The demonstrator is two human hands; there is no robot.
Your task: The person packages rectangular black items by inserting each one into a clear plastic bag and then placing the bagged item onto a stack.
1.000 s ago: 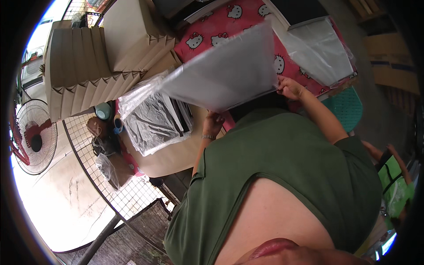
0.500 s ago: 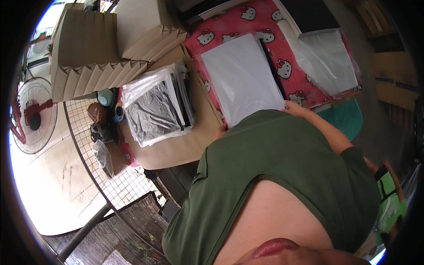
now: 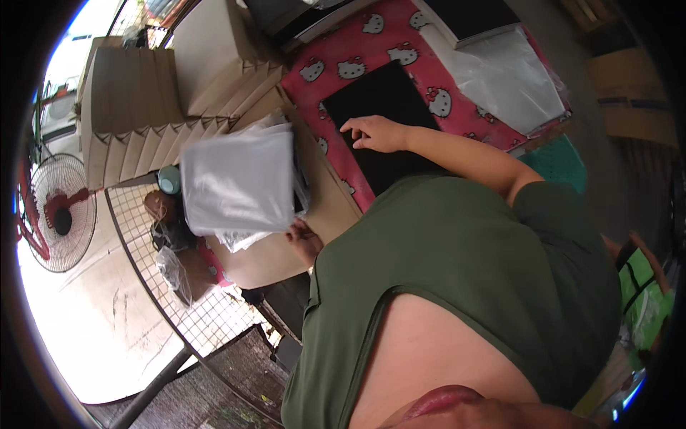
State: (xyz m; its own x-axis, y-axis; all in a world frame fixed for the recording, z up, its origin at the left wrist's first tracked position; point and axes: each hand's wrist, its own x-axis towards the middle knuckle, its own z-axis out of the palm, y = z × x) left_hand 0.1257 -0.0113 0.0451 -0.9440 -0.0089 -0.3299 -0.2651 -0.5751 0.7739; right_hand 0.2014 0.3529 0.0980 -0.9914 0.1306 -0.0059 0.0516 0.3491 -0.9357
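Note:
My left hand (image 3: 306,242) is closed on the lower right corner of a clear plastic sleeve (image 3: 239,179) with something white inside. That sleeve lies over a pile of plastic-wrapped packets (image 3: 243,238) on the left, its edges slightly blurred. Above a flat black sheet (image 3: 386,89) on the table hovers my right hand (image 3: 379,134). Its fingers are apart and loosely bent, with nothing in them. The lower end of the black sheet is hidden behind my green shirt.
A pink patterned cloth (image 3: 325,82) covers the table. Folded brown cardboard (image 3: 143,93) is stacked at the far left. More clear sleeves (image 3: 511,79) lie far right beside a black stack (image 3: 468,18). A red fan (image 3: 64,211) stands left; a teal basket (image 3: 554,164) is right.
The white-filled sleeve has moved left from the black sheet onto the packet pile, in my left hand. My right hand has let go of it and moved over the uncovered black sheet.

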